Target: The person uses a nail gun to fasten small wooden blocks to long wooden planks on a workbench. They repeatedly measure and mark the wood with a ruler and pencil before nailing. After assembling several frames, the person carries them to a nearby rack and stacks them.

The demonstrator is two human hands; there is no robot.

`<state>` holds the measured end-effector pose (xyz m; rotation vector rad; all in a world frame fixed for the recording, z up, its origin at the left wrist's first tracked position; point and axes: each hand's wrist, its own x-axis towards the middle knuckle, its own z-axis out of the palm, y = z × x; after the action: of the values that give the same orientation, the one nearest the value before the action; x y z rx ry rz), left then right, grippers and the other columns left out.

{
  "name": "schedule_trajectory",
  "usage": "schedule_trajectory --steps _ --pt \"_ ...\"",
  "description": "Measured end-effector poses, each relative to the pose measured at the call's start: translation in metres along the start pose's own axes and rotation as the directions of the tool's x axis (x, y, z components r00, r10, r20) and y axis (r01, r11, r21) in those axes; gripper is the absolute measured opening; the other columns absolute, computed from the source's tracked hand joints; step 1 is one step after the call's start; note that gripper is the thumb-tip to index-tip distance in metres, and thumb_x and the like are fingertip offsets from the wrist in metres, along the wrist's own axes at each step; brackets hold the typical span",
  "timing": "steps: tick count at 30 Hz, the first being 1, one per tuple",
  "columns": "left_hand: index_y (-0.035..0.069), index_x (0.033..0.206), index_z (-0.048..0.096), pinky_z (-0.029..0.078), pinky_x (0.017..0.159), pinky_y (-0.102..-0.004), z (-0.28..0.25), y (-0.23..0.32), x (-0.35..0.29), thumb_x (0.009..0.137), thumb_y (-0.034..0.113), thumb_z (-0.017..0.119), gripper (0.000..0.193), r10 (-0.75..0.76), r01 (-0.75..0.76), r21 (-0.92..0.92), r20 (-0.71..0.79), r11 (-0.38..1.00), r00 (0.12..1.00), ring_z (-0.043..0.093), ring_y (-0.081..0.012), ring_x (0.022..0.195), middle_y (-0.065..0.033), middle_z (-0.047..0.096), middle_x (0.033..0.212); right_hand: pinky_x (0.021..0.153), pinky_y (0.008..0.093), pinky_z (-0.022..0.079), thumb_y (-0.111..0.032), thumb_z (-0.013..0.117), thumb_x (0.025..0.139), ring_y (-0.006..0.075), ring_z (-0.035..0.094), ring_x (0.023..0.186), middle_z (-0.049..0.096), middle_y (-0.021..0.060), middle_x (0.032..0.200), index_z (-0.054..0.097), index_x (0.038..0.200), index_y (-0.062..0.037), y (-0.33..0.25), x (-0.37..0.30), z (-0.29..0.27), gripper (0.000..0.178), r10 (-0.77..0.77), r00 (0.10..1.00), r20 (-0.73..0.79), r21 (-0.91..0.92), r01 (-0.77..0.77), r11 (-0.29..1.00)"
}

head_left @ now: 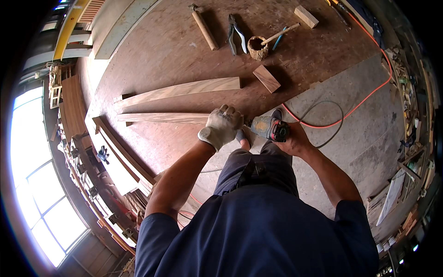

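My left hand (224, 124), in a pale work glove, is closed over the near right end of a slim curved wooden piece (161, 117), which lies on the brown work surface. In my bare right hand (296, 141) is a corded power tool (270, 128) with a worn grey-yellow front and a black and red rear. Its dark tip points left, close to the gloved hand and the end of the wood; whether they touch I cannot tell. A second, wider curved wooden piece (184, 91) rests just beyond the first.
Farther off lie a hammer (204, 28), pliers (236, 34), a small pot (258, 48) with a stick in it, and two wooden blocks (266, 78) (306, 16). An orange cord (360, 105) and a dark cable (341, 120) loop on the right. Long boards (124, 150) stand at left.
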<state>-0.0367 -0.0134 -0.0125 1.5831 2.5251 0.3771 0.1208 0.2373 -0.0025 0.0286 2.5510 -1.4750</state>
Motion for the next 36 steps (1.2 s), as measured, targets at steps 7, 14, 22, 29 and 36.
schedule_trajectory --steps 7,14,22,29,36 --pt "0.014 0.091 0.070 0.054 0.074 -0.0413 0.004 -0.002 -0.002 0.086 0.018 0.073 0.007 0.009 -0.009 0.000 -0.026 1.000 1.000 0.062 -0.0260 0.085 -0.0024 0.063 0.084 0.072 0.0445 0.059 -0.017 0.078 0.081 0.0392 0.072 0.087 0.074 0.0167 0.090 0.071 0.105 -0.0078 0.005 -0.001 0.002 0.027 -0.046 0.999 -0.010 -0.026 0.046 0.999" --pt "0.014 0.090 0.069 0.054 0.075 -0.0408 0.004 -0.001 -0.002 0.085 0.017 0.073 0.007 0.003 -0.003 -0.009 -0.028 1.000 1.000 0.063 -0.0264 0.084 -0.0038 0.063 0.084 0.072 0.0442 0.059 -0.016 0.078 0.082 0.0390 0.072 0.086 0.074 0.0164 0.089 0.070 0.105 -0.0075 -0.001 0.000 -0.002 0.025 -0.081 0.996 -0.039 0.016 0.081 0.997" --pt "0.010 0.089 0.068 0.054 0.077 -0.0457 -0.003 0.002 -0.003 0.089 0.022 0.067 0.012 -0.061 0.063 -0.036 0.054 0.997 0.997 0.063 -0.0308 0.088 -0.0090 0.066 0.087 0.078 0.0394 0.060 -0.016 0.080 0.086 0.0355 0.075 0.093 0.076 0.0171 0.097 0.071 0.114 -0.0036 -0.026 -0.010 -0.019 0.032 0.037 0.994 -0.104 0.092 -0.027 0.995" --pt "0.013 0.100 0.070 0.049 0.092 -0.0460 -0.016 0.007 -0.009 0.092 0.026 0.061 0.018 -0.200 0.197 0.037 0.158 0.980 0.967 0.062 -0.0296 0.102 -0.0088 0.067 0.101 0.080 0.0373 0.059 -0.014 0.081 0.088 0.0256 0.077 0.094 0.079 0.0135 0.100 0.073 0.108 0.0011 -0.075 0.011 -0.052 0.026 0.173 0.985 0.016 -0.025 -0.172 0.985" --pt "0.009 0.146 0.053 0.034 0.113 -0.0463 0.024 0.025 -0.011 0.106 0.027 0.034 0.047 -0.318 0.249 0.222 0.370 0.943 0.873 0.053 -0.0316 0.125 -0.0133 0.059 0.137 0.085 0.0351 0.057 -0.012 0.077 0.088 0.0204 0.074 0.094 0.077 0.0138 0.102 0.071 0.113 0.0019 -0.127 0.067 -0.051 0.029 0.139 0.990 0.034 -0.039 -0.138 0.990"
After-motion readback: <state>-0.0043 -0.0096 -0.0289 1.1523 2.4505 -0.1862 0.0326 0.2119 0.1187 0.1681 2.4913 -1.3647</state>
